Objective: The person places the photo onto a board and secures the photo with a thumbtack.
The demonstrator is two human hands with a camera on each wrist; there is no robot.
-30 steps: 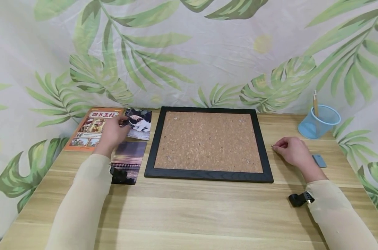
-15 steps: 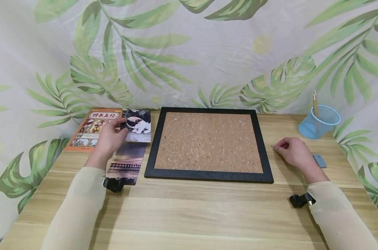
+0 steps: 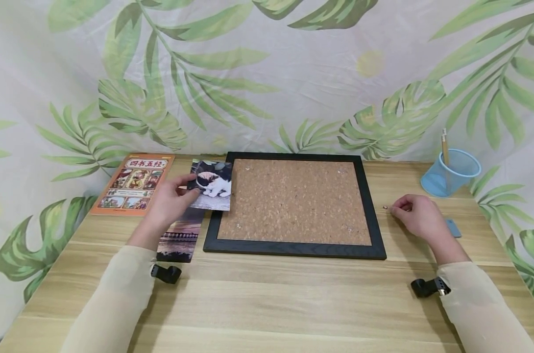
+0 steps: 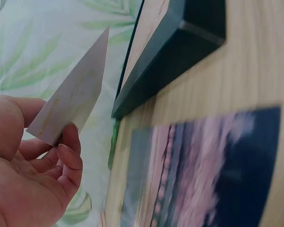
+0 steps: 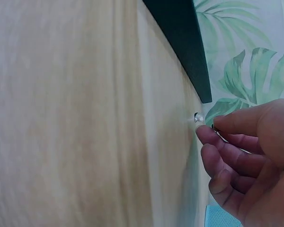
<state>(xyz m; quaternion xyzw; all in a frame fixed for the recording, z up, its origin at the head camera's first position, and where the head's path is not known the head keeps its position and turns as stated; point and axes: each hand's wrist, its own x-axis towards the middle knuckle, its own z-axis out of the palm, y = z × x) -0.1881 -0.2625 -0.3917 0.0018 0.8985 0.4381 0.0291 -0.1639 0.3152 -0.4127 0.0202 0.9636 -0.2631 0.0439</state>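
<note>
In the head view my left hand pinches the left edge of a photo of a black-and-white cat. The photo is raised, its right side over the left edge of the black-framed cork board. Its pale back faces the left wrist view. Below it lies a sunset pier photo, partly covered. Right of the board my right hand has thumb and forefinger together around a small dark bit, seemingly a thumbtack. Just beyond these fingertips a shiny thumbtack sits on the table.
An orange comic-style book lies at the back left. At the back right stands a blue mesh pen cup holding a pencil. A small grey-blue flat piece lies behind my right wrist. A leaf-print cloth hangs behind the table.
My left hand has lifted the cat photo off the table and brought it right and nearer, over the board's edge. My right hand has drawn slightly right, so the loose thumbtack shows apart from the fingertips.
</note>
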